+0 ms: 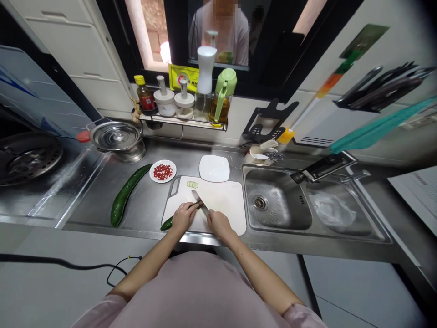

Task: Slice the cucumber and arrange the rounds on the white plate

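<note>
My left hand [183, 216] is closed over a dark green cucumber [167, 224], which lies slantwise on a white cutting board [225, 205]. My right hand [219, 223] grips the handle of a kitchen knife [197, 197]; its blade rests at the cucumber's upper right end, close to my left fingertips. Several pale cucumber slices [192, 184] overlap near the board's top left. Most of the cucumber's middle is hidden under my left hand.
A larger green cucumber [127, 193] lies left of the board. Behind it stand a plate of chopped red pieces [163, 171] and a white dish [214, 168]. The sink [276, 200] is at the right, a lidded steel pot [119, 139] at the left. Bottles line a shelf [191, 122].
</note>
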Demonstrator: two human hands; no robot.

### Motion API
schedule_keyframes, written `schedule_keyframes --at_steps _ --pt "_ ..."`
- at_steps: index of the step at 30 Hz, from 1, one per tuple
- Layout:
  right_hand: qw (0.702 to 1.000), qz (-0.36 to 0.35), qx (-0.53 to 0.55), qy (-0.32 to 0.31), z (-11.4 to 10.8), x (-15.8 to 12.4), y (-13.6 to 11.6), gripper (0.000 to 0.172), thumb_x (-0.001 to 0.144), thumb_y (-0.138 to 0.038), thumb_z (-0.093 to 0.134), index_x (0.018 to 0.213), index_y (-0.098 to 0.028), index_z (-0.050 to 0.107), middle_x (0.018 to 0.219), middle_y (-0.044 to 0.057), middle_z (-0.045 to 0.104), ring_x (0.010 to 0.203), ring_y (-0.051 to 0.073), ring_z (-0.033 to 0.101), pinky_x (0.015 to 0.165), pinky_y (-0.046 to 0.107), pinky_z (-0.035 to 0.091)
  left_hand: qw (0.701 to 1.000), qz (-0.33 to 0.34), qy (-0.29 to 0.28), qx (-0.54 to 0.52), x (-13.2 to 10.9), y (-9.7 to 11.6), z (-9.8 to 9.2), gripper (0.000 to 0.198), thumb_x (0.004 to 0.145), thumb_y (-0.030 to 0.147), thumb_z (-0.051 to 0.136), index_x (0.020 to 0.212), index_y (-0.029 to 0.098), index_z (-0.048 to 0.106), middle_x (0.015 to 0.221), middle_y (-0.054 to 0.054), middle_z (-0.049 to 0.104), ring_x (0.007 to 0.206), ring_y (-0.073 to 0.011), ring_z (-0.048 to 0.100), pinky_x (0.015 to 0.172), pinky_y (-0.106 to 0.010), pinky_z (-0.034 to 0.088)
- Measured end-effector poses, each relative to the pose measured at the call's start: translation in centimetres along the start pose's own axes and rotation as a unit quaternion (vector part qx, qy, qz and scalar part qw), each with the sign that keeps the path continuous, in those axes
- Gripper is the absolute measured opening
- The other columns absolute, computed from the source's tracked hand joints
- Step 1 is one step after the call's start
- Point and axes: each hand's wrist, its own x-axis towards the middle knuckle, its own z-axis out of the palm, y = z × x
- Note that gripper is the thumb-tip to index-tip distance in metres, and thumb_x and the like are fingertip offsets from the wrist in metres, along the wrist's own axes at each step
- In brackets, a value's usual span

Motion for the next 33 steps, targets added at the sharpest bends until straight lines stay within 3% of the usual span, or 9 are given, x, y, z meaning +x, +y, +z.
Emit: schedule_keyframes --at_steps 33 --pt "1.000 -0.007 0.007 -0.015 0.57 0.50 0.19 0.028 0.093 -0.020 0.040 0.112 -0.014 0.060 0.101 0.015 0.069 0.096 0.023 0.065 0.075 0.028 0.041 1.000 -0.008 -0.008 -0.017 0.21 0.24 -0.48 0.027 0.092 0.027 0.052 0.115 0.026 0.067 0.107 -0.005 0.067 0.093 -0.0171 0.058 0.085 -0.031 0.049"
